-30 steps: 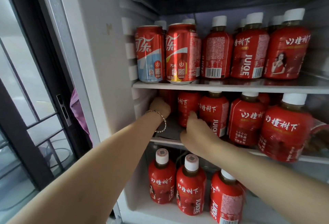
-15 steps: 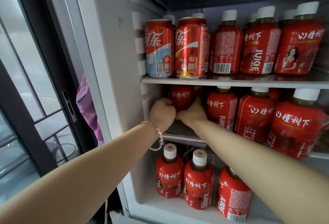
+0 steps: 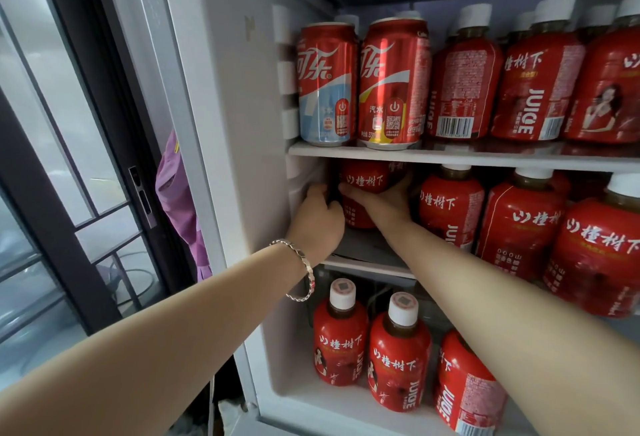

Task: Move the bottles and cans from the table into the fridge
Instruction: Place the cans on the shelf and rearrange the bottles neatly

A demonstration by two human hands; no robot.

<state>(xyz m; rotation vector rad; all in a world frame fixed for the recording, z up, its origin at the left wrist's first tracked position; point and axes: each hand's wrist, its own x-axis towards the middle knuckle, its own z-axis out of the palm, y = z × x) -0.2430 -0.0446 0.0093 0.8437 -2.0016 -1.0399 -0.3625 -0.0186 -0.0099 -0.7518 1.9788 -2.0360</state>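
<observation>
A glazed door (image 3: pixel 48 117) with a dark frame (image 3: pixel 104 106) fills the left side, and pale, hazy daylight comes through its panes. A grey latch plate (image 3: pixel 140 193) sits on the frame's upright. Thin dark bars (image 3: pixel 104 224) divide the lower glass into smaller panes. Behind the lowest pane a looped cable (image 3: pixel 133 276) shows dimly. A purple cloth (image 3: pixel 178 200) hangs just right of the frame.

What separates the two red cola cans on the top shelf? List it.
The left red metal cola can has a light-blue lower band; the right red metal cola can, a yellow one. The left is beside the white fridge wall; the right, a red white-capped juice bottle. Both stand upright.
</observation>
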